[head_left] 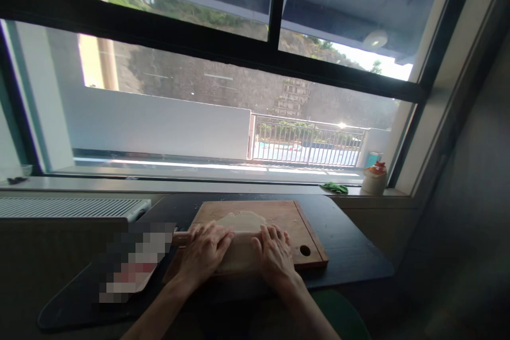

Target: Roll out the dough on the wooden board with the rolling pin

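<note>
A wooden rolling pin point(180, 239) lies crosswise over a flattened sheet of pale dough point(241, 220). My left hand point(206, 247) rests over the pin's left part, fingers curved across it. Over its right part lies my right hand point(274, 249), with the fingers bent forward on top. The pin's left end sticks out past my left hand; its right end is hidden. Beneath the dough is a wooden cutting board point(305, 226) with a round hole near its front right corner.
The board sits on a dark table point(350, 255) below a wide window. Left of it lies a blurred-out flat item point(135, 271). On the sill are a green cloth-like item point(334, 187) and a pale container with an orange top point(374, 178). A radiator point(71, 207) stands left.
</note>
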A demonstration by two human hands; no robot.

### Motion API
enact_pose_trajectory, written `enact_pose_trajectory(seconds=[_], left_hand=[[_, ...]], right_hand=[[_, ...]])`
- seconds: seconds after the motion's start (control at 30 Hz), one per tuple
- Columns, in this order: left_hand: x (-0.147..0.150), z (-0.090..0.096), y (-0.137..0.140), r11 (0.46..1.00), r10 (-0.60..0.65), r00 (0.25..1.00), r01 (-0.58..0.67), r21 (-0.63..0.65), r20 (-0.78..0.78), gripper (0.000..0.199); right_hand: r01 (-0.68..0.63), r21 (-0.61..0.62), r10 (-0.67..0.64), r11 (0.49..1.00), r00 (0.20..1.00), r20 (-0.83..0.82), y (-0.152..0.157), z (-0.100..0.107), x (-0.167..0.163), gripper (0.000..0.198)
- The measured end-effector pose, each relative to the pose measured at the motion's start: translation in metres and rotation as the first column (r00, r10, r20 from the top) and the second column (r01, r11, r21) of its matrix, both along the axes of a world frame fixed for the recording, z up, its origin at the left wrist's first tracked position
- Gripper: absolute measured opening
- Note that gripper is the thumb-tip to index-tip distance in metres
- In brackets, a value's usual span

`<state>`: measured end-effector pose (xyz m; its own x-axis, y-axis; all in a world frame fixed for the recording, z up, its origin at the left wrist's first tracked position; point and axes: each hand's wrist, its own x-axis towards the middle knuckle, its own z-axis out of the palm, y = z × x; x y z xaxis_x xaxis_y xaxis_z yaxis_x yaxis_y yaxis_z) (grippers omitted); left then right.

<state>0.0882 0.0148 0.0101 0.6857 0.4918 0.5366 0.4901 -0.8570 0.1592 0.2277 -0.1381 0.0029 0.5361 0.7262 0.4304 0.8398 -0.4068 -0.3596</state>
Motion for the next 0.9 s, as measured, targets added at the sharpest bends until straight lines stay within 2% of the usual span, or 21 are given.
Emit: enact_pose_trajectory(seconds=[0.17, 0.3, 0.43, 0.53, 0.67, 0.8, 0.9], left_hand=[[0.029, 0.012, 0.021, 0.996, 0.087, 0.996, -0.087, 0.011, -0.028, 0.043], [0.040, 0.014, 0.025, 0.990, 0.134, 0.991, -0.132, 0.053, -0.021, 0.044], [0.030, 0.011, 0.016, 0.992, 0.121, 0.993, -0.121, 0.028, 0.014, 0.044], [0.015, 0.006, 0.007, 0.998, 0.062, 0.998, -0.061, -0.007, 0.023, 0.041], [-0.005, -0.004, 0.000, 0.999, -0.041, 0.999, 0.040, 0.024, 0.025, 0.040], [-0.012, -0.008, 0.007, 0.997, -0.080, 0.997, 0.080, 0.002, -0.018, 0.046], [-0.001, -0.002, 0.019, 0.997, -0.077, 0.995, 0.075, -0.035, -0.071, 0.048]], right_hand=[[0.025, -0.072, -0.027, 0.997, 0.999, -0.025, 0.030, 0.022, 0.022, 0.043], [0.041, -0.101, -0.039, 0.994, 0.999, 0.017, 0.043, 0.028, 0.030, 0.047], [0.010, -0.032, -0.009, 0.999, 0.999, 0.041, 0.029, 0.018, 0.022, 0.039], [0.012, 0.002, -0.012, 1.000, 0.999, 0.037, 0.011, 0.006, 0.009, 0.034], [0.013, 0.020, -0.014, 1.000, 0.999, 0.038, -0.005, -0.003, -0.003, 0.040], [-0.002, -0.028, 0.002, 1.000, 1.000, 0.006, 0.001, 0.004, 0.001, 0.047], [0.006, -0.076, -0.007, 0.997, 1.000, -0.006, 0.017, 0.018, 0.014, 0.046]])
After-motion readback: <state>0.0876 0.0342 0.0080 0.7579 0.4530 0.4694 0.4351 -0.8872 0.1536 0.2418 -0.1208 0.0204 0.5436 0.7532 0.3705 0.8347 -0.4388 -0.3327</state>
